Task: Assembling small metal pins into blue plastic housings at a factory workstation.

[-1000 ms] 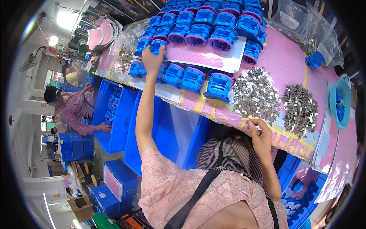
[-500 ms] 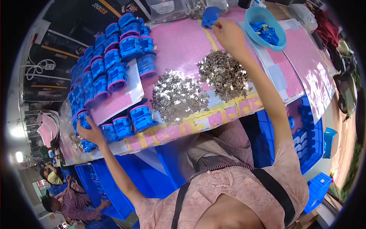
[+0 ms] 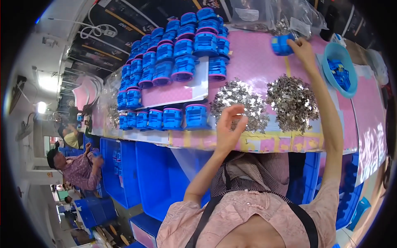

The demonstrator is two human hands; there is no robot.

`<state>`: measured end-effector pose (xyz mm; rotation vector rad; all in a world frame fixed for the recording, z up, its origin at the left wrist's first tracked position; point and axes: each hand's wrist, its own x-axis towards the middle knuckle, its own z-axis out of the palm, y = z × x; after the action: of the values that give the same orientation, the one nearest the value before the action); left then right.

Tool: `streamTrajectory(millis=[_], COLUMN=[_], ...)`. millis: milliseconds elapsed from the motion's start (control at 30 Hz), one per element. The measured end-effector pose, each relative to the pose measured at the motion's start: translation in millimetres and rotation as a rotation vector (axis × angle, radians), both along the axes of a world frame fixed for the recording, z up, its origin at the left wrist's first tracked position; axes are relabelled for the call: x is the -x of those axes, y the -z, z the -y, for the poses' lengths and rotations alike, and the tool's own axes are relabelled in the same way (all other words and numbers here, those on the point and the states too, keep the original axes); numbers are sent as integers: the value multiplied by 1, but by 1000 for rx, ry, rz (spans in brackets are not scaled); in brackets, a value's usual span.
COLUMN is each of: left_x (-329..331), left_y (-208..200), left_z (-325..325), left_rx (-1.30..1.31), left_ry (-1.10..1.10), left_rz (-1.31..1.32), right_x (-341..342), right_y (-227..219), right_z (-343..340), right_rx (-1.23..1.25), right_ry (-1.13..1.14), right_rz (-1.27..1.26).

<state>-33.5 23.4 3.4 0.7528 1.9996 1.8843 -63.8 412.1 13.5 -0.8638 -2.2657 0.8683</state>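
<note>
A worker in a pink patterned top and dark straps reaches across a pink-covered worktable (image 3: 248, 49), the right hand (image 3: 304, 53) gripping a single blue unit (image 3: 282, 44) by its right edge near the table's far side; whether the piece touches the surface cannot be told. The left hand (image 3: 231, 129), fingers loosely curled and thumb apart, appears to hold nothing as it hovers over the near edge of a bright heap of small metal pieces (image 3: 248, 97). A darker heap (image 3: 291, 103) lies just to the right. Beyond it, a turquoise bowl (image 3: 334, 50) contains small blue parts (image 3: 340, 75). To the left, rows of pink-rimmed blue units (image 3: 205, 41) stand on and below a pink board (image 3: 165, 96). Clear plastic bags (image 3: 304, 14) rest at the back, while a co-worker (image 3: 80, 169) in a cap stands beside blue bins (image 3: 155, 177).
</note>
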Motion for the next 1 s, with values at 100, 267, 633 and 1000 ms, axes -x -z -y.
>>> streamTrajectory(millis=[100,267,633,1000], left_x=[-14,-12,-11,-30], left_y=[7,-20,-48,-22], left_z=[-6,-27,71,78], left_rx=[-190,-556,-580,-704], left_ry=[3,-197,26,121], left_rz=[152,109,859,1110], right_x=[-35,-105,-84,-106], right_y=[-51,-51,-55,-56], right_z=[143,231,282,287], right_rx=[776,992,-320,-863], right_ry=[-175,-649,-713,-571], right_rz=[-279,-45,-261,-207])
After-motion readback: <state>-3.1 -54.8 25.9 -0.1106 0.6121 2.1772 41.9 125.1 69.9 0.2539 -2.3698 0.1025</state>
